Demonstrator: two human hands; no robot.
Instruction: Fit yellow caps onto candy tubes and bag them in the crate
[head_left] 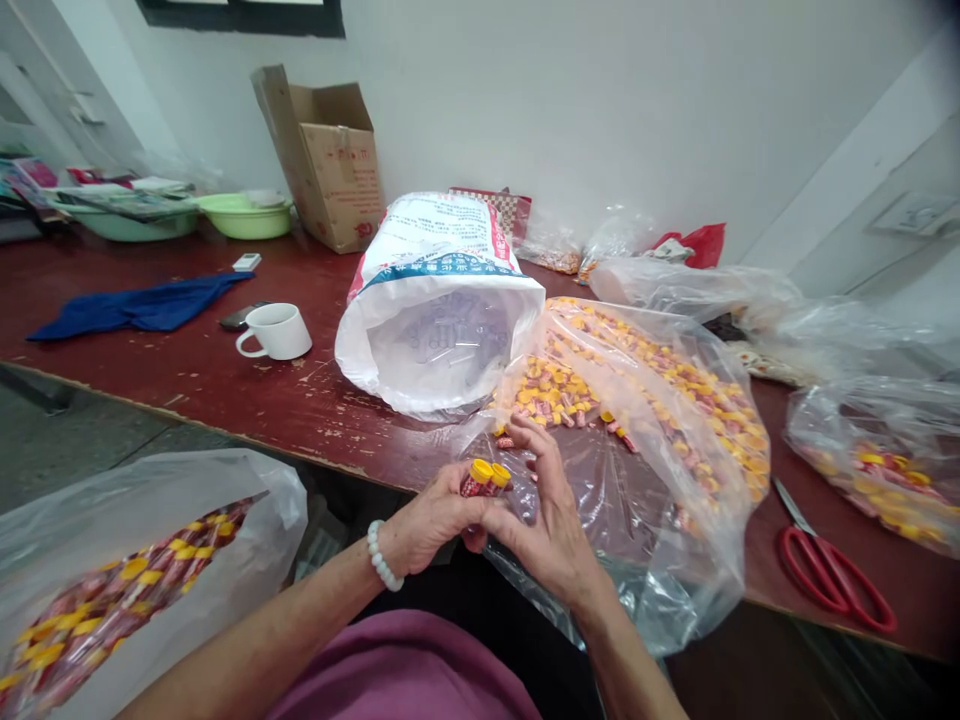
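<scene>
Head view: two yellow-capped tubes (475, 484) gripped in the left hand (439, 517), at the near edge of the table (352, 435).
The right hand (551, 530) is open beside them, fingers spread. Beyond, a clear bag (675, 590) of similar tubes lies next to a white sack (446, 235), its mouth facing the person; a mug (281, 332) stands farther left.

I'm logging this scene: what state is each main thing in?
Left hand: closed around two yellow-topped red tubes
Right hand: loosely open
White printed sack: lying, mouth open
Brown cardboard box: open
White handled mug: upright
Red-handled metal scissors: apparently closed
Blue cloth: lying loosely
</scene>
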